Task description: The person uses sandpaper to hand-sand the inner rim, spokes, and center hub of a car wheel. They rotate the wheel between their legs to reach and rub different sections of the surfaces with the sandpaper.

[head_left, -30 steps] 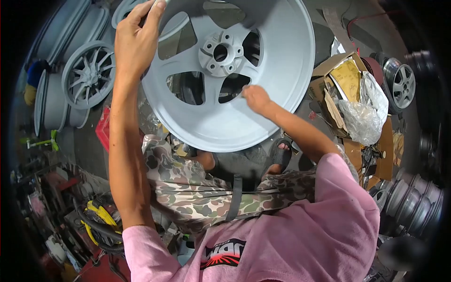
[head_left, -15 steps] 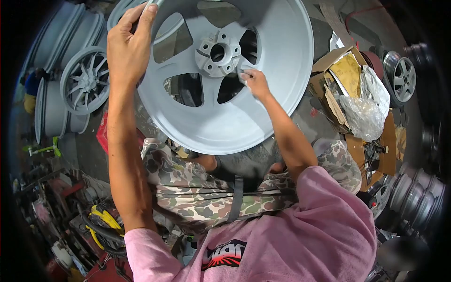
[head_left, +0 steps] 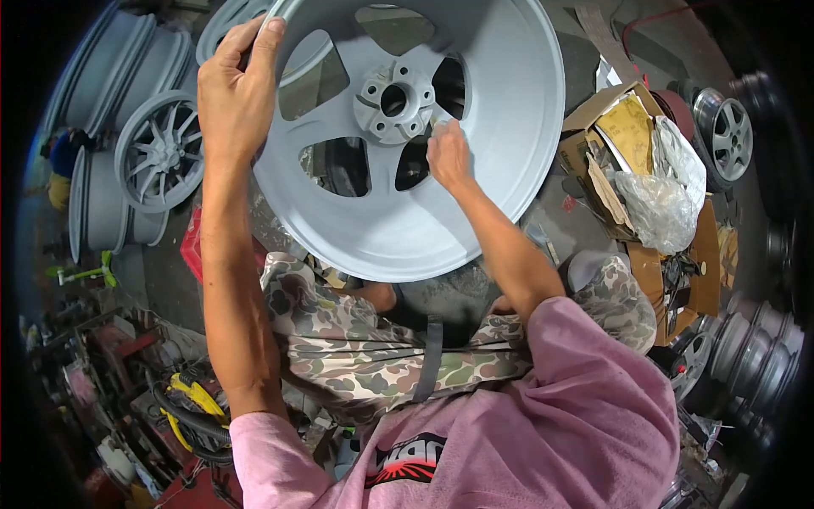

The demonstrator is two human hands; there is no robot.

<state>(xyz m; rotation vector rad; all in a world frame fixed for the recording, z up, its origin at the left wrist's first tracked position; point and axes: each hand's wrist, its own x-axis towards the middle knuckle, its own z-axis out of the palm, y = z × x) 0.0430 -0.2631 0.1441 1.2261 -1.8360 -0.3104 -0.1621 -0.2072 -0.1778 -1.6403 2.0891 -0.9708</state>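
A large light-grey wheel rim (head_left: 500, 144) is tilted up in front of my knees, with its five-hole hub and spoke openings facing me. My left hand (head_left: 239, 89) is wrapped round the rim's upper left edge, thumb on the near side. Beside the hub, at the lower right, my right hand (head_left: 448, 154) has its fingers pressed together against a spoke. Whatever lies under those fingertips is too small to make out.
More grey rims (head_left: 161, 151) stand at the left. A cardboard box (head_left: 579, 174) with paper and plastic wrap is at the right, near a silver wheel (head_left: 731, 141). Yellow and black hoses (head_left: 193, 403) and tools lie at the lower left. Stacked rims (head_left: 755, 356) stand lower right.
My right hand has shifted slightly left and its fingers now point up toward the hub. My left hand keeps its hold on the rim's edge.
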